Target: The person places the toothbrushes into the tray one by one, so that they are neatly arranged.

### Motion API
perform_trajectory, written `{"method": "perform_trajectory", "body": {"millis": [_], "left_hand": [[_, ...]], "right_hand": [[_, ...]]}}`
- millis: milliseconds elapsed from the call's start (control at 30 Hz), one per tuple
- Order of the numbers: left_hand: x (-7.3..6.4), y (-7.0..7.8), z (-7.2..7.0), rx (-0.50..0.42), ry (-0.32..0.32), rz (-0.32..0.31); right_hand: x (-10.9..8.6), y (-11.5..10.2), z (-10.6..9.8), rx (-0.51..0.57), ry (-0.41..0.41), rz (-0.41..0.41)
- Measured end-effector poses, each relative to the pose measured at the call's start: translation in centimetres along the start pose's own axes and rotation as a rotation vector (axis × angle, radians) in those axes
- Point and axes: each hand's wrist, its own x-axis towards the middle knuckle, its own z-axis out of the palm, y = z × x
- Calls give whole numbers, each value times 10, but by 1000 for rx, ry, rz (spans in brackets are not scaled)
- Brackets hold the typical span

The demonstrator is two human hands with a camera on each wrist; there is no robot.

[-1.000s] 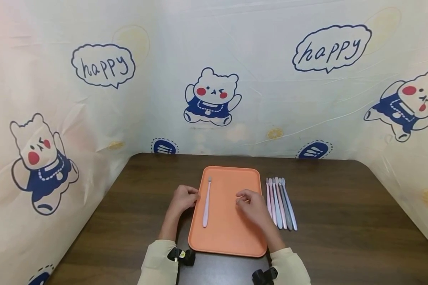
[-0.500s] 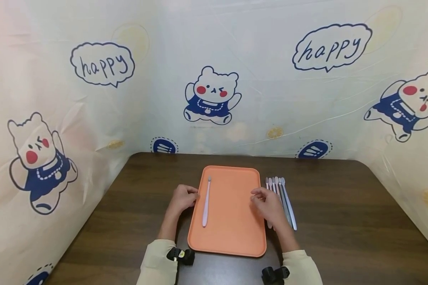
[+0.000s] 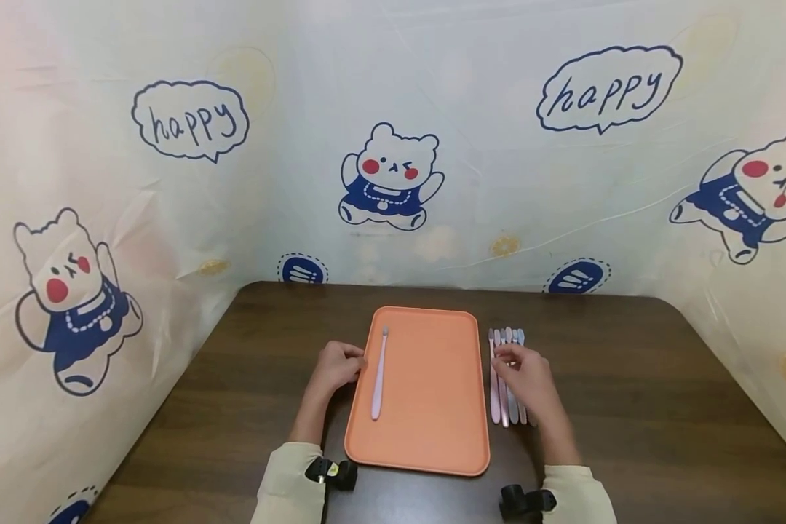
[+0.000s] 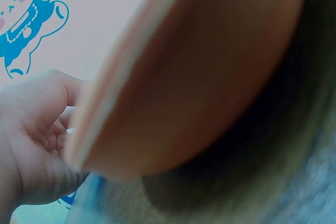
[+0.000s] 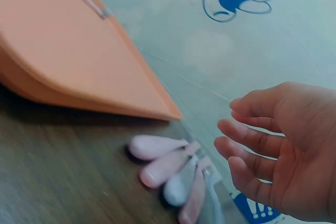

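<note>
An orange tray (image 3: 432, 415) lies in the middle of the table, one pale lilac toothbrush (image 3: 378, 386) lengthwise near its left side. My left hand (image 3: 337, 366) pinches the tray's left rim; in the left wrist view the tray (image 4: 194, 77) partly covers those fingers. To the right of the tray several pastel toothbrushes (image 3: 495, 397) lie side by side, heads at the far end. Over that row is my right hand (image 3: 529, 375), holding nothing, fingers loosely bent. In the right wrist view, this hand (image 5: 289, 150) is apart from the pink handle (image 5: 156, 147).
The dark wooden table (image 3: 629, 407) extends on both sides of the tray. A pale printed curtain (image 3: 485, 182) with bears stands behind and along both sides. A small black camera is strapped to each wrist.
My right hand has moved right, from above the tray to above the row of toothbrushes. My left hand, the tray and the lilac toothbrush have stayed in place.
</note>
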Motion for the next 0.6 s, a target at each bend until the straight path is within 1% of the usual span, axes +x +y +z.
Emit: {"method": "perform_trajectory", "body": {"millis": [167, 267, 433, 600], "left_hand": [[0, 0, 0, 0, -3, 13], [0, 0, 0, -7, -4, 12], [1, 1, 0, -7, -13, -9], [1, 2, 1, -3, -16, -11]], "right_hand": [[-1, 10, -16, -20, 15, 39], [-1, 15, -23, -21, 4, 71], [-1, 24, -30, -33, -10, 105], [-1, 32, -35, -49, -29, 143]]}}
